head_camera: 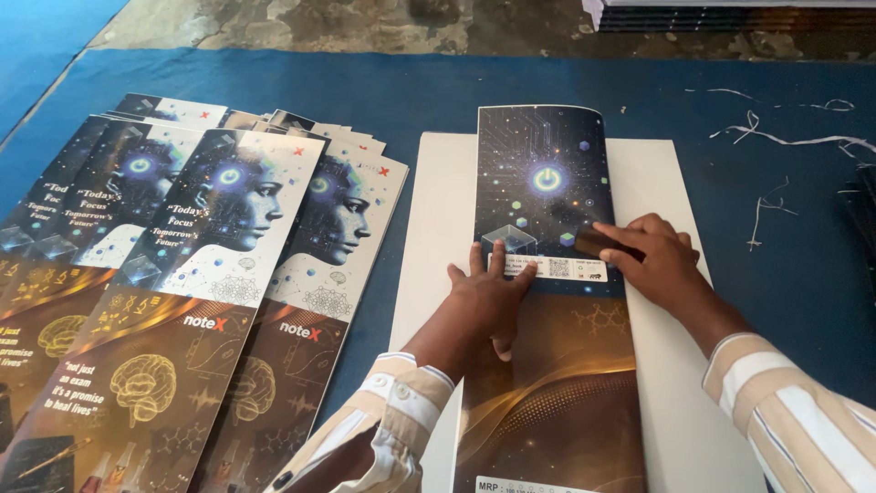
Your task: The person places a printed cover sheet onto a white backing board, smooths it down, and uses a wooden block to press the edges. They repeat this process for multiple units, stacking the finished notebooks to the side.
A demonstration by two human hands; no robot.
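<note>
Cream-and-tan striped shirt sleeves (785,411), buttoned cuffs

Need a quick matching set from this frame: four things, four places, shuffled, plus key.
Things:
1. left hand
2. right hand
3. fanned stack of covers
4. paper trimmings

Places:
A. on blue surface, far right
B. flat on the printed sheet, fingers spread
C. left of the white board
D. pressing a small dark block on the sheet

Pairs: 1-B, 2-D, 3-C, 4-A

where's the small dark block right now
In the head view, right of centre: the block is pinched in the right hand, pressed on the cover beside the left hand.
</note>
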